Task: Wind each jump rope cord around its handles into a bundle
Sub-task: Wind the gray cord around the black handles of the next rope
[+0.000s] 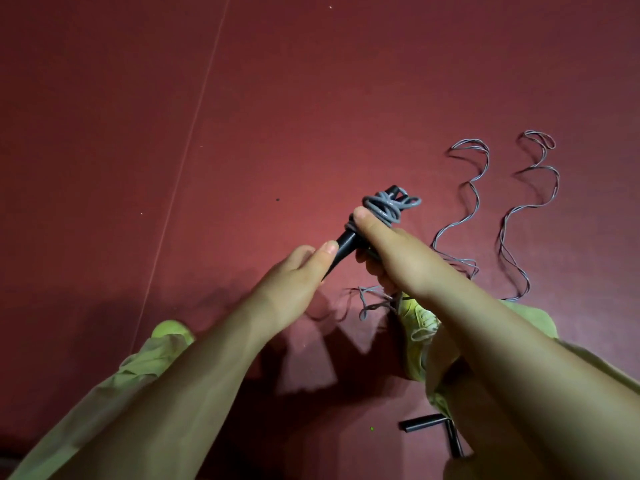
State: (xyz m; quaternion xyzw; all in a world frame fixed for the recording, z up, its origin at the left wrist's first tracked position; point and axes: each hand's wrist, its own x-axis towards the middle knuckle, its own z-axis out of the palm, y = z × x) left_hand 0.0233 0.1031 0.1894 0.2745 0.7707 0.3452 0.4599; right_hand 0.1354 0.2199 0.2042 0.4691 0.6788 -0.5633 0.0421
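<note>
Head view, looking down at a dark red floor [242, 116]. Both hands raised in front, sharing one jump rope bundle [382, 216]: black handles laid together, grey glossy cord wound round their upper part in loose, uneven loops, one loop sticking out to the right; handle tops poke out above the winding. Right hand [398, 258] wraps the bundle from the right, thumb pressed on the cord turns, fingers curled underneath, so its grip is closed on the bundle. Left hand [294, 275] meets the bare lower end of the handles, thumb tip against the black shaft; its fingers are hidden behind, grip cannot be told. On the floor to the right, two more grey cords [519, 216] lie in long wavy doubled lines, side by side but apart. A tangle of cord end [370, 301] sits near a pale green shoe [420, 320]. Two black handles [436, 429] lie crossed low in the frame, by the right forearm.
</note>
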